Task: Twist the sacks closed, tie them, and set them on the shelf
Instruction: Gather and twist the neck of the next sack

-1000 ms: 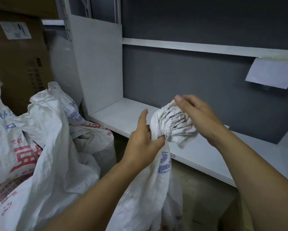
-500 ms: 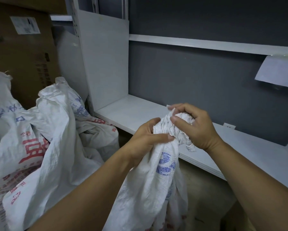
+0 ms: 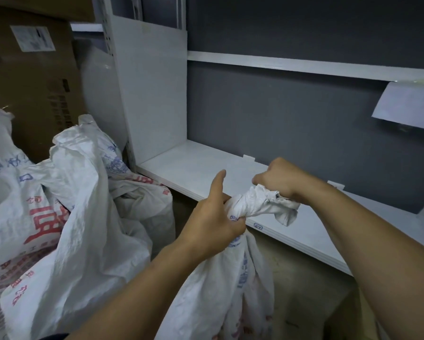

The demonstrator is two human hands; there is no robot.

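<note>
A white woven sack (image 3: 220, 285) with blue print hangs in front of me, its mouth gathered into a twisted neck. My left hand (image 3: 211, 217) is clenched around that neck from the left, thumb sticking up. My right hand (image 3: 279, 177) grips the loose upper end of the sack, which is pulled out sideways to the right and ends in a crumpled flap. Just behind both hands lies the white shelf (image 3: 196, 168), bare where I see it.
Several other white sacks (image 3: 58, 217) with red and blue print slump open at the left. Brown cardboard boxes (image 3: 31, 77) stand behind them. A white side panel (image 3: 149, 89) bounds the shelf's left end, a grey back wall and an upper shelf (image 3: 304, 66) rise behind. Concrete floor lies below.
The bunched sack top, held upright a second ago, has been wrung tighter and pulled sideways to the right. My right hand moved right and turned over; my left thumb lifted.
</note>
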